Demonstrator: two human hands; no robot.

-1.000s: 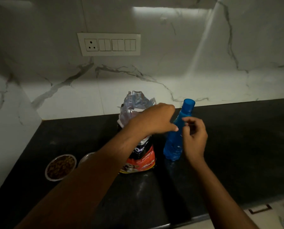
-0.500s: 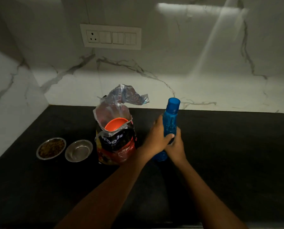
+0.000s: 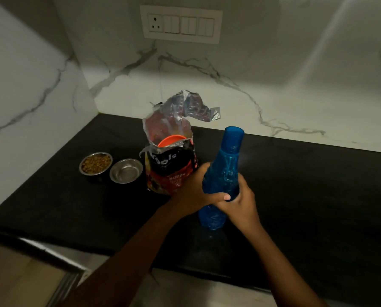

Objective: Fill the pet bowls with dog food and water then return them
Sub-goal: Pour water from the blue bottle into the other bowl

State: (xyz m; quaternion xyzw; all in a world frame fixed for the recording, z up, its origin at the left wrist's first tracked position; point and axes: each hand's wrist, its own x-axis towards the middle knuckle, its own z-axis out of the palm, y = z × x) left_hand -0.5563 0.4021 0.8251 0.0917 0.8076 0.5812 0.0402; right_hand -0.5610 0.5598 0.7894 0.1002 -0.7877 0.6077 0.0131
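Note:
A capped blue water bottle [image 3: 223, 171] is tilted over the black counter [image 3: 307, 196], gripped around its body by my left hand [image 3: 196, 191] and my right hand [image 3: 240, 204]. To its left stands the open dog food bag [image 3: 170, 167] with an orange scoop [image 3: 170, 140] inside. Further left sit two steel bowls: one bowl [image 3: 95, 162] holds brown kibble, the other bowl [image 3: 126, 171] looks empty.
Marble walls close the corner behind and to the left. A switch panel [image 3: 180, 24] is on the back wall. The counter's front edge [image 3: 52, 247] runs near me, with floor below.
Both hands have closed on the bottle and tilted it up off the counter toward me. The view has shifted right and back, so the bowls and bag now appear further left.

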